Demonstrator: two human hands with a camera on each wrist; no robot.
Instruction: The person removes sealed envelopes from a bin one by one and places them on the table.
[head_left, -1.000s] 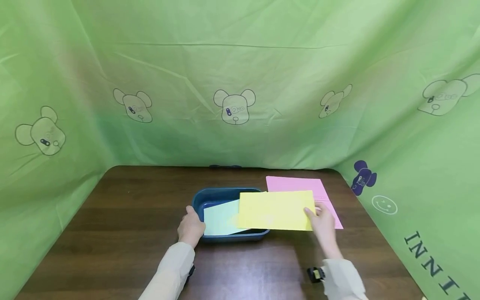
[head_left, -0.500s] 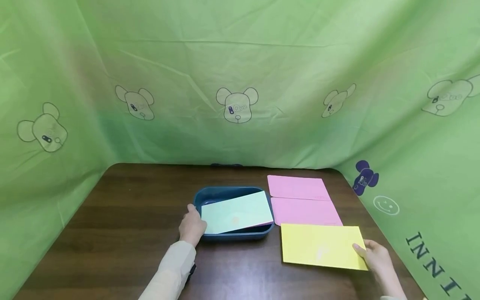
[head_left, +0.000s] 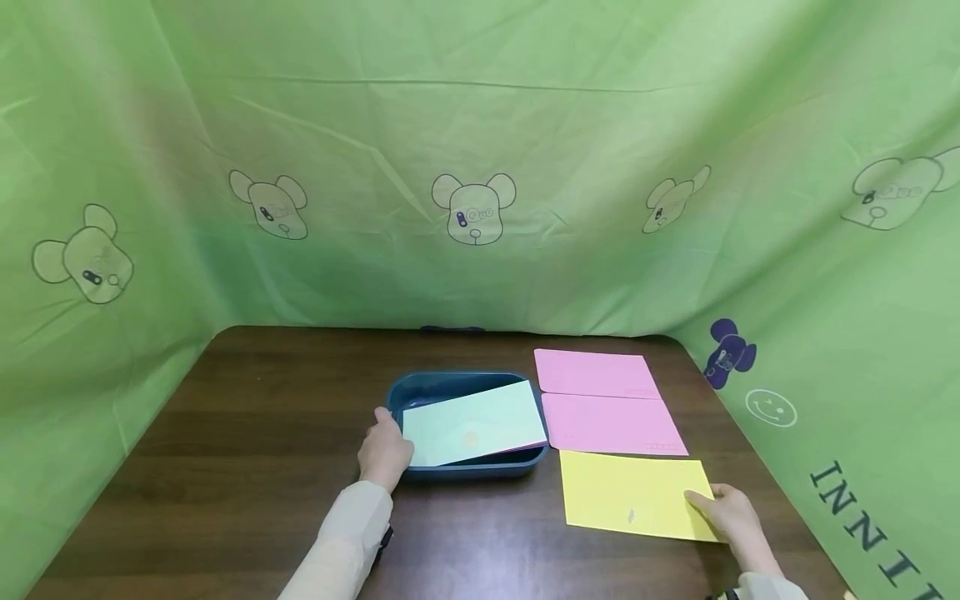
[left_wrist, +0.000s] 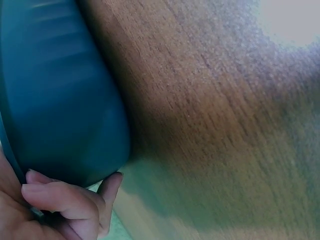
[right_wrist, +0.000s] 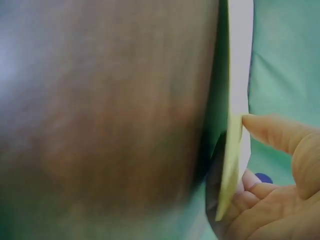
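Note:
My left hand grips the left rim of a blue plastic tray; in the left wrist view its fingers curl against the tray's wall. A pale green envelope lies slanted in the tray, with a thin purple edge showing beneath it. At the front right, my right hand pinches the right end of a yellow envelope, thumb on top. The right wrist view shows the yellow envelope edge-on between thumb and fingers. Its far edge sits just in front of the pink envelopes.
Two pink envelopes lie one behind the other, right of the tray. They rest on a dark brown wooden table. Green cloth with bear-head prints hangs around the back and sides.
My right hand has carried the yellow envelope from above the tray to the front right, then shifted slightly left. This uncovers the green envelope and the front pink one. My left hand stays put.

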